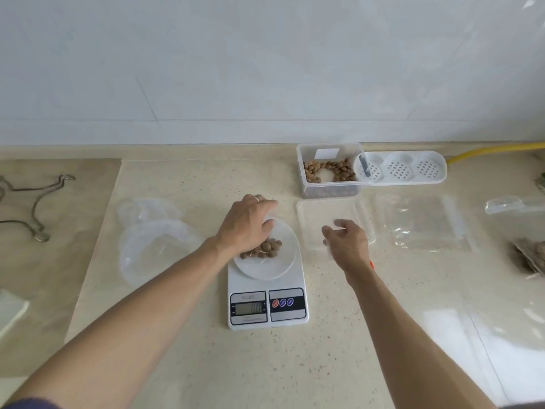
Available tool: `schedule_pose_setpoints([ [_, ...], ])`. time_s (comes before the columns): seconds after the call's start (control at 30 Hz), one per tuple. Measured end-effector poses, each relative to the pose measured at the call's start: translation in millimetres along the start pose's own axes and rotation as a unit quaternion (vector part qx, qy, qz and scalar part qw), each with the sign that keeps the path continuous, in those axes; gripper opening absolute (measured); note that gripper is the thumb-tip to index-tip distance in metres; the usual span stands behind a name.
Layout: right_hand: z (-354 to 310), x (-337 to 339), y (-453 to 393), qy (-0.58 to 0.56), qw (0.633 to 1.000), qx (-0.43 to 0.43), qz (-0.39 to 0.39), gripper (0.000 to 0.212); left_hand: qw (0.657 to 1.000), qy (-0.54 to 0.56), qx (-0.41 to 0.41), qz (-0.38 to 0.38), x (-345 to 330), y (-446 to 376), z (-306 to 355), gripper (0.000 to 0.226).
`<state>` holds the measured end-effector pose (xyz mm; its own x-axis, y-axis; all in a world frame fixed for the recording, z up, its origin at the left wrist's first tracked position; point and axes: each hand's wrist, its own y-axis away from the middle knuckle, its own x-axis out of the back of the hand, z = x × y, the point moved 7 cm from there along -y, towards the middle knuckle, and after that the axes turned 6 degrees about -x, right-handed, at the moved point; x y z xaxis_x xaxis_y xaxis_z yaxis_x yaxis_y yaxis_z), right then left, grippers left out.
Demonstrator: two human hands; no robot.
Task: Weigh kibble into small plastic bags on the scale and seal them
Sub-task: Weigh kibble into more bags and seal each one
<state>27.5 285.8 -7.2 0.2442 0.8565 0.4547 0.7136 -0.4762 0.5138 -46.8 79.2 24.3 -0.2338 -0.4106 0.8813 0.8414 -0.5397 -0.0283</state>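
Two hands reach over a pale speckled stone bench, and much of what they meet is hard to read. The left hand [246, 224], a ring on one finger, lies over the ten o'clock side of the scale's round platform, its fingers curled down onto what looks like a thin clear bag; whether they pinch the film or only press on it I cannot tell. A small heap of brown kibble [263, 248] sits on that platform, partly hidden beneath the palm. The white scale [267, 293] is a smooth plastic slab with a grey display whose digits are too blurred to read, and three round buttons beside it. The right hand [345, 239], at three o'clock from the scale, has loosely bent fingers over the near edge of a shallow clear lid [333, 222]; a wisp of clear film may lie under them, but it is uncertain. At one o'clock stands a clear rectangular tub [328, 169] with more kibble inside, touching a white perforated tray [402, 168]. Flat transparent bags [424, 224] lie further right, glossy and nearly invisible. At nine o'clock, crumpled clear plastic [153, 231] blends into the bench. A bent wire piece [32, 208] is cut off by the left edge.
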Motion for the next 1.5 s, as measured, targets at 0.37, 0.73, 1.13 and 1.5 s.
schedule_pose_setpoints([
  [0.37,-63,-56,49,0.391,0.851,0.346,0.047,0.059,0.981,-0.193,0.015,-0.031,-17,80,-38,0.065],
  [0.73,-52,-67,48,0.473,0.817,0.33,0.019,0.064,0.981,-0.18,0.066,-0.037,-36,114,-50,0.072],
  [1.13,-55,-60,42,0.472,0.823,0.314,0.028,0.06,0.979,-0.2,0.036,-0.019,-26,95,-45,0.074],
  [1.5,-17,27,15,0.307,0.933,0.15,0.109,0.041,0.978,-0.2,-0.05,-0.037,-17,11,-1,0.066],
])
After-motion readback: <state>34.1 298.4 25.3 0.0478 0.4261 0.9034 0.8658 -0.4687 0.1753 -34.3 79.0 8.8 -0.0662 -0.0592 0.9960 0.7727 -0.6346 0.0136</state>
